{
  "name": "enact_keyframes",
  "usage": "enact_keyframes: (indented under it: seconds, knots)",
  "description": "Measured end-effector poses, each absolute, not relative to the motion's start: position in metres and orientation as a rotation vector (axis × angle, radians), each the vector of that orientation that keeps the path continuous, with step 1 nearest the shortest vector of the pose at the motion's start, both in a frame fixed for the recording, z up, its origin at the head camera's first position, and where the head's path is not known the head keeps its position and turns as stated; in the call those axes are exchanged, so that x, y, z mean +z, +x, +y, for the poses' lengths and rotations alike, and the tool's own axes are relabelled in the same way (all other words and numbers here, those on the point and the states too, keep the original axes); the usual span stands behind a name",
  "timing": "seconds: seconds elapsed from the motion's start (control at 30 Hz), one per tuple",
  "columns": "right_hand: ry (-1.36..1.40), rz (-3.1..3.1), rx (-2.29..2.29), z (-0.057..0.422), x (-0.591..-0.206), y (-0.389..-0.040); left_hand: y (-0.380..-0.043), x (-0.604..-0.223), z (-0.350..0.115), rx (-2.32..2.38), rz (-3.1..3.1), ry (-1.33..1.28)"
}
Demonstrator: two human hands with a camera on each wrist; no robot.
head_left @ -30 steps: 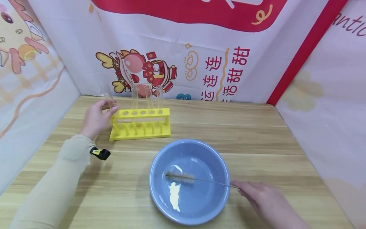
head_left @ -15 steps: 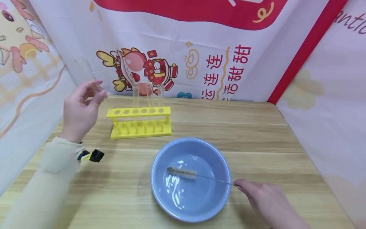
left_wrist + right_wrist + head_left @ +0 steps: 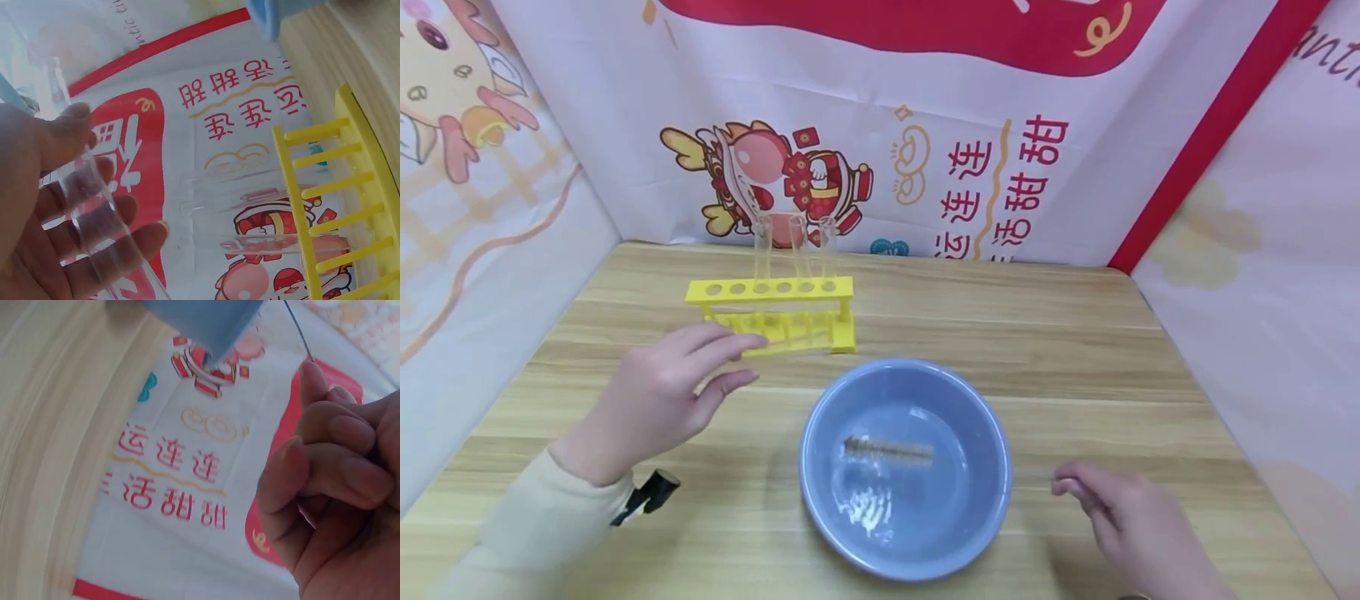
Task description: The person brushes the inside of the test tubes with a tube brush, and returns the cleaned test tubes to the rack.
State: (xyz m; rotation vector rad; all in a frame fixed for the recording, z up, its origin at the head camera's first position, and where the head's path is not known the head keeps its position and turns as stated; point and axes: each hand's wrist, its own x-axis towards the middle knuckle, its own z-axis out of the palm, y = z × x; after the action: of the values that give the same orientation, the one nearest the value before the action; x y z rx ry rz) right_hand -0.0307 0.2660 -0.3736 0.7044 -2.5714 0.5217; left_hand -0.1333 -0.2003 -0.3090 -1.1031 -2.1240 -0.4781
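Observation:
My left hand holds a clear glass test tube between thumb and fingers, in front of the yellow test tube rack. The tube lies nearly level in the head view, its far end pointing right. With curled fingers my right hand pinches the thin wire handle of a test tube brush. That brush's bristled head is over the inside of the blue basin, blurred. Most of the wire is too faint to see in the head view.
Three clear test tubes stand in the rack's middle and right holes. The basin has shiny reflections inside, and sits on a wooden table. Printed cloth hangs behind and at both sides.
My left hand has lifted the test tube up out of the rack's left side, then brought it down and right, tipping it level. The right hand and brush have shifted slightly right.

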Motion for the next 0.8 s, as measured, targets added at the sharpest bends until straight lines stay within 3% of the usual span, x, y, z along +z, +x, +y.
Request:
enact_keyframes:
  seconds: [0.37, 0.8]
  knots:
    - [0.647, -2.429, 0.784, 0.292, -0.357, -0.024, -0.127, -0.321, -0.198, -0.334, -2.248, -1.103]
    - [0.698, -2.272, 0.872, 0.287, -0.36, -0.029, -0.12, -0.32, -0.189, -0.264, -2.3, -1.147]
